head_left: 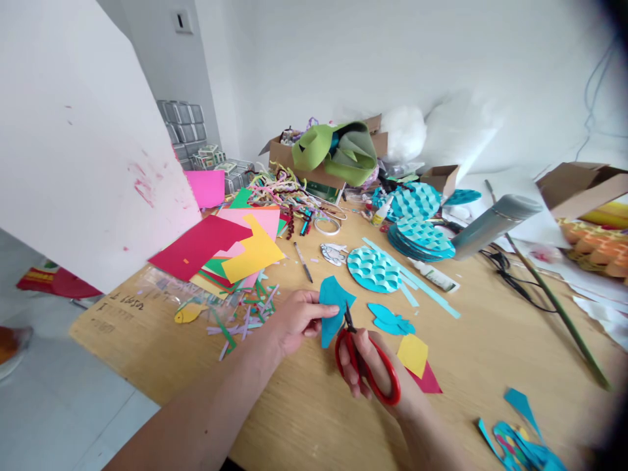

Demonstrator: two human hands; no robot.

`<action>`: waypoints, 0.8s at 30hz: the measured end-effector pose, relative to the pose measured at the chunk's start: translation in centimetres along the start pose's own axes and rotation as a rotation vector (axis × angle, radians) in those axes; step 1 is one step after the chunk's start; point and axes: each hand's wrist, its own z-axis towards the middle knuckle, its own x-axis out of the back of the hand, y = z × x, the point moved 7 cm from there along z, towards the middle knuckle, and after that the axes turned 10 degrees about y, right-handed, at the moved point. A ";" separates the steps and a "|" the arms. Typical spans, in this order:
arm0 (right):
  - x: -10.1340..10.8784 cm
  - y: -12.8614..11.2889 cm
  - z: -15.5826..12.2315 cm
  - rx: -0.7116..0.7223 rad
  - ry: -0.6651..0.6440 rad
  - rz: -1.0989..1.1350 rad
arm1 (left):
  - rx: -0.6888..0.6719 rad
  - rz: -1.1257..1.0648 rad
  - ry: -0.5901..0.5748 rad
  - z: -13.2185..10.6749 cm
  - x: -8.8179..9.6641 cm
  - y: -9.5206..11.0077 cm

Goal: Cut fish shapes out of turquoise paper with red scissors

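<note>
Between thumb and fingers, my left hand [305,315] pinches a piece of blue paper [331,302] held above the table. Red-handled scissors [387,386] are in my right hand [360,360], fingers through the loops. Their dark blades point up at the right edge of the blue paper; whether they touch it is hard to tell. A blue paper fish shape [391,319] lies to the right of the blades. Close to my right wrist are a yellow paper piece [413,353] and a dark red one [432,378]. Behind the paper lies a round disc with blue scalloped layers [373,269].
Coloured paper sheets [201,245] and thin paper strips [245,320] cover the left side. A pen [303,263] and a glue bottle [434,275] lie further back. A grey cylinder [498,226] stands tilted-looking at right, beside a long green stick [554,294]. Blue scraps [524,445] lie front right.
</note>
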 end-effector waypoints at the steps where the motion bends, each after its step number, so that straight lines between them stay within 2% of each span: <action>1: -0.1 0.0 0.0 -0.005 -0.007 0.005 | 0.003 -0.002 -0.001 0.0 0.0 0.0; 5: -0.1 -0.1 -0.1 -0.005 -0.018 0.005 | 0.000 0.002 0.002 -0.1 -0.1 0.0; 8: -0.1 -0.1 -0.1 -0.002 -0.012 -0.022 | -0.020 0.028 0.045 -0.3 0.0 0.2; 15: 0.0 -0.1 0.0 -0.026 0.006 -0.055 | -0.129 0.142 0.120 -0.4 0.2 0.8; 24: -0.1 -0.2 -0.1 -0.056 0.001 -0.032 | -0.171 0.238 0.101 -0.5 0.2 0.7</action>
